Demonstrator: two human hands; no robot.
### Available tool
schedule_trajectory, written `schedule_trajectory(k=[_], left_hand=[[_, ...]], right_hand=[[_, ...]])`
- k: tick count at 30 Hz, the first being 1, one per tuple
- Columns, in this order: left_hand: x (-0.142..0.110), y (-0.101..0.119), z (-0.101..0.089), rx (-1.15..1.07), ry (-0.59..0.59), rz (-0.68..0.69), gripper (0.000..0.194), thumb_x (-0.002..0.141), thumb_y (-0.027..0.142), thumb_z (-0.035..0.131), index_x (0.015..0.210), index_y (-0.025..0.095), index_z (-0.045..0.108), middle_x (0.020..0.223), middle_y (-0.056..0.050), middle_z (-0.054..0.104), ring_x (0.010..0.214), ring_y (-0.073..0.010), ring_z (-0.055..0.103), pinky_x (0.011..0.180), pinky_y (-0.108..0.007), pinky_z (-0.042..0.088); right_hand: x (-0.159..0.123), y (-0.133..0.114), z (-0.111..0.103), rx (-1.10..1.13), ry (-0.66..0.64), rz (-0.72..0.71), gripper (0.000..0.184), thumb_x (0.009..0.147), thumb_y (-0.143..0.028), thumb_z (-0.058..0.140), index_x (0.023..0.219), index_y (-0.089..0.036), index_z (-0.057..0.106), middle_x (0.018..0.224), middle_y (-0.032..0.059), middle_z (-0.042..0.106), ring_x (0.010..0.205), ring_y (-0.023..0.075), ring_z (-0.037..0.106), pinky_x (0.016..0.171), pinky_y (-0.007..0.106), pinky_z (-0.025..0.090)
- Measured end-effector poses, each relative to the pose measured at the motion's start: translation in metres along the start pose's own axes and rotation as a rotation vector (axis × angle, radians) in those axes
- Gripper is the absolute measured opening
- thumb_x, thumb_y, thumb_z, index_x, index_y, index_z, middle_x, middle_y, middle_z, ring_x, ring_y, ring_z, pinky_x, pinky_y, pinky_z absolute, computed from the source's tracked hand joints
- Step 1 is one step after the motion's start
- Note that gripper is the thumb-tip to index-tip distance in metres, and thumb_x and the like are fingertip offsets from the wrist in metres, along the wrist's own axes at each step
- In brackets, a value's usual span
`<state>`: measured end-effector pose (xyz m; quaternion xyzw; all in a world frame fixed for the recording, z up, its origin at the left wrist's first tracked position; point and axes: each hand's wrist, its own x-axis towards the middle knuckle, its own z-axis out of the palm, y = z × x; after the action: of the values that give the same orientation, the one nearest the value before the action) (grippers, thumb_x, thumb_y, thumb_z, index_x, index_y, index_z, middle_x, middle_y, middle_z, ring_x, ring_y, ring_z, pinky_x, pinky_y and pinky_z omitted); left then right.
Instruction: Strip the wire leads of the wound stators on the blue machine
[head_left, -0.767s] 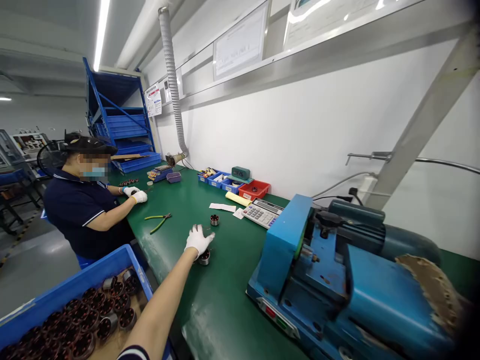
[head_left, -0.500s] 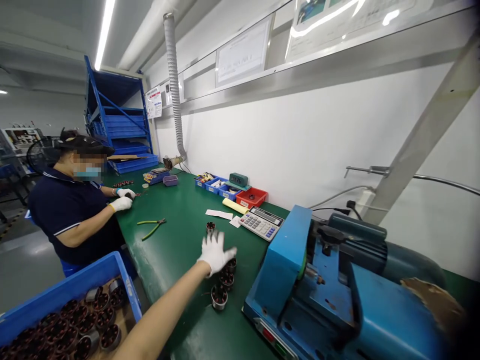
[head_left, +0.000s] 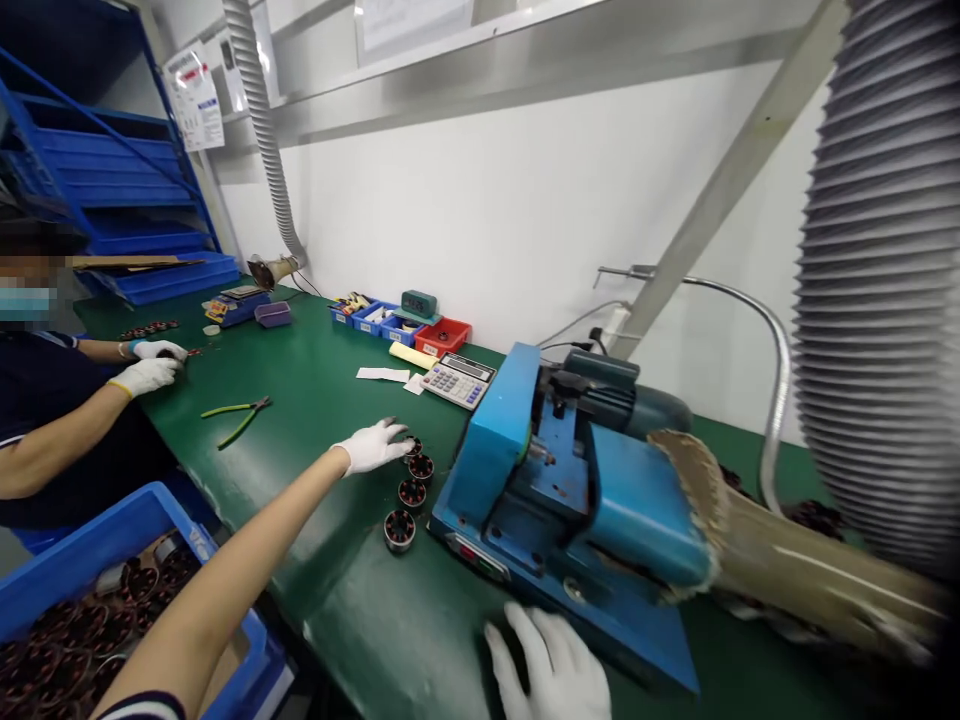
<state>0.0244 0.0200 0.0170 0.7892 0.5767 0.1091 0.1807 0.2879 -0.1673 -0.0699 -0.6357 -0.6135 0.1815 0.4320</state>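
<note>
My left hand (head_left: pixel 371 447), in a white glove, reaches across the green bench. Its fingers close on the far motor stator (head_left: pixel 413 449), a round metal ring with copper windings, and partly hide it. More stators stand in a line towards me: one (head_left: pixel 421 467) beside the held one, another (head_left: pixel 412 493) nearer, and the nearest (head_left: pixel 400 530) at the front. Low in the view, my right hand (head_left: pixel 553 668), also gloved, hovers with fingers apart and nothing in them. It is in front of the blue machine (head_left: pixel 487 450).
A blue crate (head_left: pixel 161 510) full of stators is at lower left. Green-handled cutters (head_left: pixel 238 418) lie on the bench. A calculator (head_left: pixel 460 380) and small bins (head_left: pixel 442 337) stand along the wall. A co-worker's gloved hands (head_left: pixel 150 370) are at left; a ribbed hose (head_left: pixel 874 280) hangs right.
The view has swung right and down. My left hand has brought the separate far stator to the others' line. My right hand has come into view.
</note>
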Motion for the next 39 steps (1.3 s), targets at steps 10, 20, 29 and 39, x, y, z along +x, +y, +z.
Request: schedule_trajectory(k=[10, 20, 29, 39], left_hand=[[-0.119, 0.051, 0.03, 0.187, -0.053, 0.014, 0.03, 0.078, 0.045, 0.055, 0.102, 0.028, 0.061, 0.121, -0.005, 0.054, 0.11, -0.0283, 0.049, 0.093, -0.039, 0.037], [-0.177, 0.105, 0.095, 0.059, 0.033, -0.038, 0.043, 0.076, 0.007, 0.043, 0.112, 0.027, 0.053, 0.127, -0.005, 0.05, 0.1, -0.0223, 0.059, 0.089, -0.034, 0.044], [-0.241, 0.105, 0.145, -0.332, 0.143, -0.103, 0.056, 0.08, 0.008, 0.039, 0.134, 0.016, 0.028, 0.109, -0.009, 0.061, 0.1, -0.0175, 0.06, 0.087, -0.031, 0.048], [-0.221, 0.167, 0.11, -0.931, -0.088, 0.177, 0.053, 0.071, 0.018, 0.061, 0.118, 0.019, 0.038, 0.116, -0.008, 0.054, 0.109, -0.0216, 0.052, 0.095, -0.032, 0.041]], right_hand=[[0.041, -0.015, 0.02, -0.633, 0.094, -0.349, 0.032, 0.09, -0.033, 0.04, 0.074, -0.017, 0.062, 0.066, 0.0103, 0.059, 0.066, 0.0237, 0.047, 0.059, 0.033, 0.026], [-0.003, -0.036, -0.015, -0.429, -0.006, -0.341, 0.03, 0.09, -0.023, 0.033, 0.109, -0.016, 0.055, 0.093, 0.0082, 0.065, 0.08, 0.02, 0.057, 0.069, 0.031, 0.039], [-0.078, -0.039, -0.031, -0.358, -0.304, -0.32, 0.011, 0.081, -0.022, 0.052, 0.087, -0.022, 0.061, 0.074, 0.0032, 0.062, 0.069, 0.0211, 0.056, 0.062, 0.029, 0.038], [-0.084, -0.062, -0.09, 0.411, -0.342, -0.064, 0.024, 0.083, -0.027, 0.047, 0.105, -0.025, 0.056, 0.091, 0.004, 0.062, 0.086, 0.0205, 0.058, 0.076, 0.033, 0.046]])
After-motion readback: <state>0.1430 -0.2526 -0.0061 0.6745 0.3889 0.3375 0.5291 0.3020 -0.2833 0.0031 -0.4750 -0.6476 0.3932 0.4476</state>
